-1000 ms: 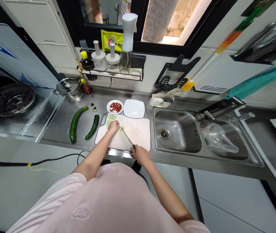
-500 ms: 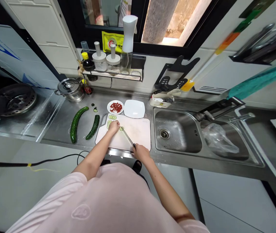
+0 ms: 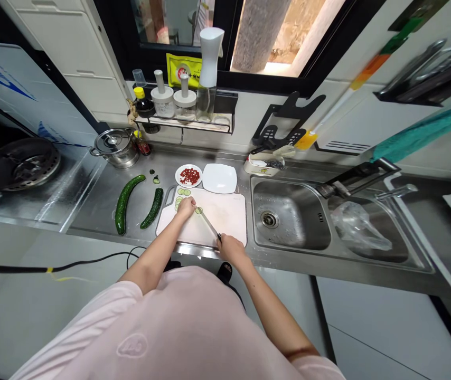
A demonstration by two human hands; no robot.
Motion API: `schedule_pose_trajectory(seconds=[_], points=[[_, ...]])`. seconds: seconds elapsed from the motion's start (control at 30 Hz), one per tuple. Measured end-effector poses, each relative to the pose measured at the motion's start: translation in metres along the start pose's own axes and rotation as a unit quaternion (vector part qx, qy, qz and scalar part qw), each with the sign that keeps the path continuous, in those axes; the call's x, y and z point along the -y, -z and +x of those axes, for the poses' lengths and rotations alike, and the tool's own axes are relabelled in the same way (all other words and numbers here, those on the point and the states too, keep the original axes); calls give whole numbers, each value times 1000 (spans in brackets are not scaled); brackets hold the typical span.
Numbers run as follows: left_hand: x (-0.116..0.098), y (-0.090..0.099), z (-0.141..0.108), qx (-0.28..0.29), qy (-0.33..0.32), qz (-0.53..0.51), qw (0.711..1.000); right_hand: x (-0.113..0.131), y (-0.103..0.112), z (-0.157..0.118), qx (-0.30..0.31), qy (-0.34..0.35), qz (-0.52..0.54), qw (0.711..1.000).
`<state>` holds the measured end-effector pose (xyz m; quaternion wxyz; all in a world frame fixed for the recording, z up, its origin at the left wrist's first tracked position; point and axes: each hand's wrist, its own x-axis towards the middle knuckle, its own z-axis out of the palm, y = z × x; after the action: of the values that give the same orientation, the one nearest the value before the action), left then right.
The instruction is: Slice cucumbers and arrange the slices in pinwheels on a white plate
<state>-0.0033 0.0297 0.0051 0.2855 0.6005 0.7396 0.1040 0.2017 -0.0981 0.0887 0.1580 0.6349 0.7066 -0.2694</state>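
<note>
Right hand [image 3: 231, 249] grips knife [image 3: 210, 226], tip at green slice [image 3: 199, 210] on white cutting board [image 3: 231, 212], left hand [image 3: 186, 208] just beside slice, hold indeterminable.

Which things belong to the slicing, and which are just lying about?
Slicing:
right hand, gripping the knife
left hand, near pale green slices
cutting board
long cucumber and short cucumber, probably

Lying about, apparently:
lidded pot
pan
plastic bag in the sink

A pale pink short-sleeved shirt [image 3: 194, 322] bears a rounded, outlined emblem [image 3: 132, 345], with dark open-toed footwear [image 3: 224, 273] below.
</note>
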Motion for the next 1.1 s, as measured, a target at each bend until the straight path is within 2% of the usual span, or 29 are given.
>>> schedule_pose_trajectory(seconds=[0.6,0.93,1.1], points=[[1,0,0,-4,-3,-7,1000,0,0,2,0,0,1,1000],[4,-3,3,-3,5,-11,1000,-15,-6,-20,0,-3,-7,1000],[4,-4,4,-3,-1,-5,1000,-14,-6,-19,7,-5,-4,1000]])
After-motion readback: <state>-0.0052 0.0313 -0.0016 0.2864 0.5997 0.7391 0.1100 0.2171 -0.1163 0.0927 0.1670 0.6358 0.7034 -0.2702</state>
